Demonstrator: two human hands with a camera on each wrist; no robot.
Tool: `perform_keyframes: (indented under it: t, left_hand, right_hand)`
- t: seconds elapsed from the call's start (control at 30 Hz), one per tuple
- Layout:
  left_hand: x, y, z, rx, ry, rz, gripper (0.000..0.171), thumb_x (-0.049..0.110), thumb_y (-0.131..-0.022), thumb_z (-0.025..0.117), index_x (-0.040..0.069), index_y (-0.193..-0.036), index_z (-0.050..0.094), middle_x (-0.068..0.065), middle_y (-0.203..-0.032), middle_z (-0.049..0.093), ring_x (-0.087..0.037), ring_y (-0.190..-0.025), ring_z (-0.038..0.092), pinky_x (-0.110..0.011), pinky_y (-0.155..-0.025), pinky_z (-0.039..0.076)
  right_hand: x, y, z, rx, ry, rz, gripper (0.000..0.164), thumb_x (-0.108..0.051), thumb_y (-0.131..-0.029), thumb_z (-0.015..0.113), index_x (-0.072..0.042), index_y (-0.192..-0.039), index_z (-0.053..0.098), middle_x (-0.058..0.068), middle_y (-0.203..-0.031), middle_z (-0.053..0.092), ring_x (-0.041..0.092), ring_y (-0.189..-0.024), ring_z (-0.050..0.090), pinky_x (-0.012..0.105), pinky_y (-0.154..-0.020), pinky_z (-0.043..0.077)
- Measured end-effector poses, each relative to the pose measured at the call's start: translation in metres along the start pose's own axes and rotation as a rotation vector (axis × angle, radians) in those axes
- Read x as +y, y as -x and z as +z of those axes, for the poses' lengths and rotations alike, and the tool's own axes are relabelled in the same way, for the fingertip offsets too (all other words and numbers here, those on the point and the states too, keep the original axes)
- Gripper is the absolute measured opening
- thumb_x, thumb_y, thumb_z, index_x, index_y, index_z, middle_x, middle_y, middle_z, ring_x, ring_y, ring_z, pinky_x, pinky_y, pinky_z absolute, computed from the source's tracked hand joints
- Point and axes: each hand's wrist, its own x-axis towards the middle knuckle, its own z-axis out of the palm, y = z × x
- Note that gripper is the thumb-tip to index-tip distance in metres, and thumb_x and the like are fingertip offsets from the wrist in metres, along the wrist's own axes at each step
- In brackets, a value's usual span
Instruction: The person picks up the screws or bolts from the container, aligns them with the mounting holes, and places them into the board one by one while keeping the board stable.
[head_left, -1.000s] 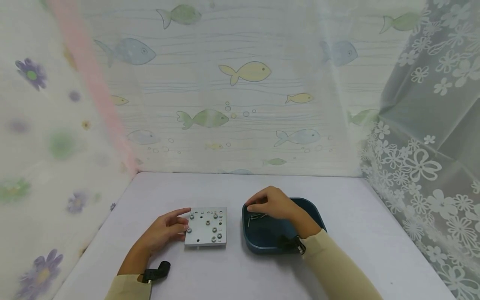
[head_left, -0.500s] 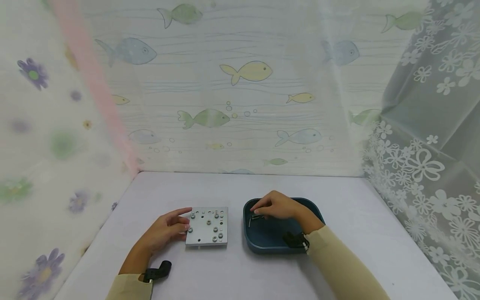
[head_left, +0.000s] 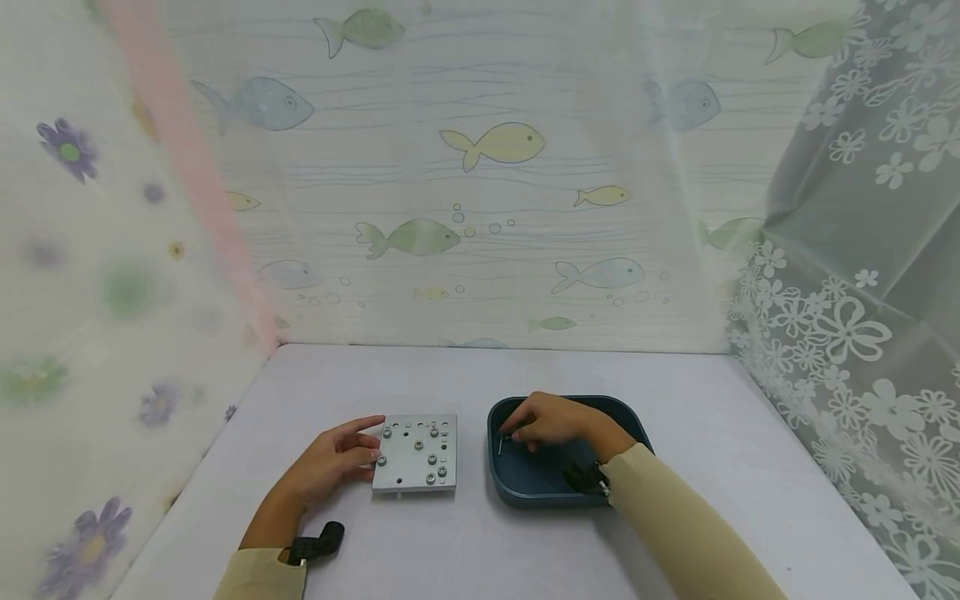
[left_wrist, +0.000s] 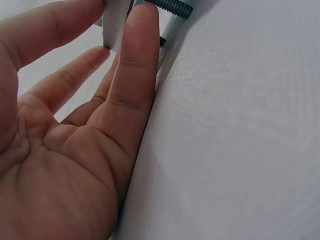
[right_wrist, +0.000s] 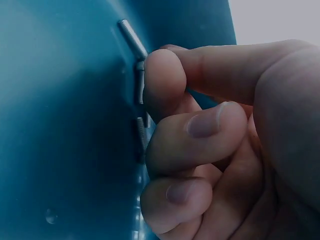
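A square silver metal plate (head_left: 405, 465) carries several hex-socket bolts in its holes. My left hand (head_left: 326, 467) holds its left edge, with fingertips at the side and underneath. In the left wrist view a threaded bolt end (left_wrist: 175, 7) sticks out below the plate, beside a fingertip. My right hand (head_left: 558, 419) reaches down into the dark blue tray (head_left: 536, 487), fingers curled and thumb near the index fingertip. Several loose bolts (right_wrist: 132, 37) lie along the tray beside these fingertips. One bolt partly disappears behind the index finger; whether it is pinched is hidden.
A white tabletop (head_left: 465, 558) lies under both plate and tray, with a gap between them. Patterned curtains (head_left: 480, 275) hang behind and at both sides. Each wrist wears a black camera; the left one (head_left: 318, 542) sits close above the table.
My right hand has lowered from the tray's far left rim deeper toward the loose bolts. The left hand and the plate stay in place.
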Motion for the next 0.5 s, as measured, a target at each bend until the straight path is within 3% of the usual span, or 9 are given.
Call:
perform_keyframes:
  t: [0.5]
  left_hand:
    - [-0.0004,-0.0002,0.0000,0.009,-0.002,-0.005,0.067,0.016,-0.095,0.075,0.017,-0.156,0.047,-0.020,-0.126,0.059,-0.027,-0.108,0.067,-0.037,-0.087,0.063]
  right_hand:
    - [0.0027,-0.0086,0.0085,0.059,0.075,0.053,0.023,-0.012,-0.094,0.074,-0.016,-0.116,0.080,-0.004,-0.069,0.073,0.012,-0.065,0.068,0.028,-0.071,0.053]
